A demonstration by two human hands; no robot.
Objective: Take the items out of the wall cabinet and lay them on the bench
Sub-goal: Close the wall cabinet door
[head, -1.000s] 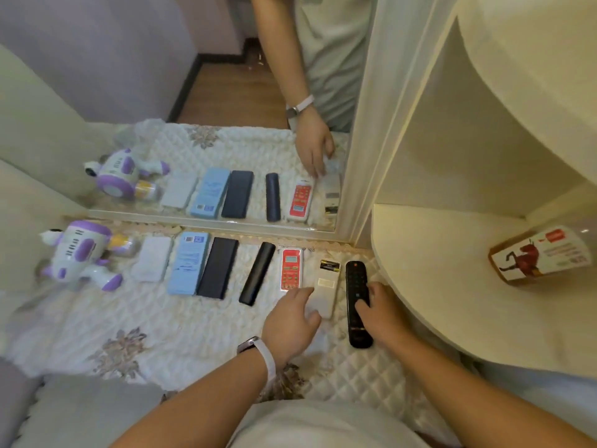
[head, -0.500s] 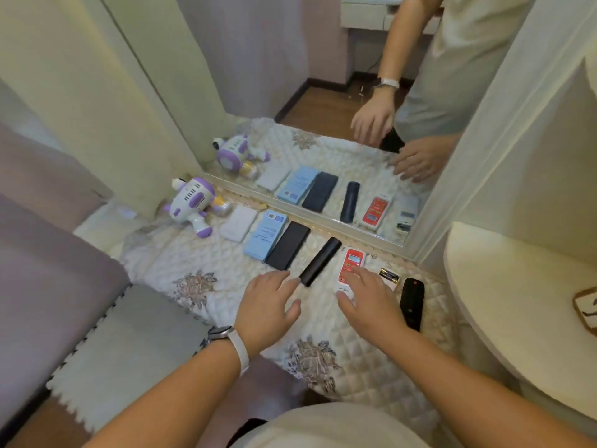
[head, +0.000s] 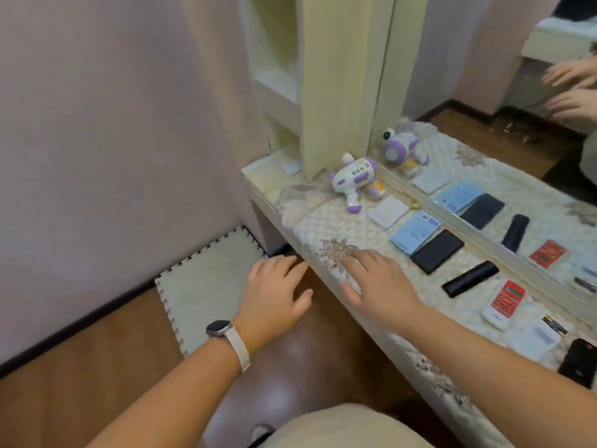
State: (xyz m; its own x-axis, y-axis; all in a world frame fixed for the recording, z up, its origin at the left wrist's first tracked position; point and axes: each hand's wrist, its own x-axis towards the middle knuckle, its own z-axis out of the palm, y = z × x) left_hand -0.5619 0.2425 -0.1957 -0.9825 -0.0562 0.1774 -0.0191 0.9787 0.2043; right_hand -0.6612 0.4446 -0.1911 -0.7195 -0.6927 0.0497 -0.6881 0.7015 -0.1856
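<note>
Where the lilac wall [head: 113, 124] meets the wood floor [head: 80, 383], a dark skirting runs along the join. Right of the wall stands the bench [head: 326, 218], covered by a quilted cream cloth. A mirror [head: 452, 76] rises from its back edge, and open shelves [head: 277, 82] stand at its far end. A foam mat [head: 206, 286] with toothed edges lies on the floor against the wall, near the bench's far corner.

The left hand [head: 274, 295] hovers over the floor just off the bench's front edge, fingers loosely spread and empty. The right hand [head: 378, 282] is over the front edge of the cloth, fingers straight and splayed, grasping nothing. Whether they touch the cloth I cannot tell.

All the things lie on the cloth in a row along the mirror, none of them under either hand. Farthest off is a white and purple toy [head: 353, 179], lying beside the mirror's frame. Next come a white pad [head: 387, 212], a blue booklet [head: 415, 231] and a black phone [head: 437, 251] just beside the booklet. After these lie a black bar [head: 470, 278], a red remote [head: 505, 303] and a white remote [head: 536, 337]. Last is a black remote [head: 580, 363], cut by the right edge of the view. The phone lies nearest the right hand, yet apart from it. The mirror shows the row again, with two hands above.

A watch [head: 219, 328] on a pale strap sits on the left wrist.
</note>
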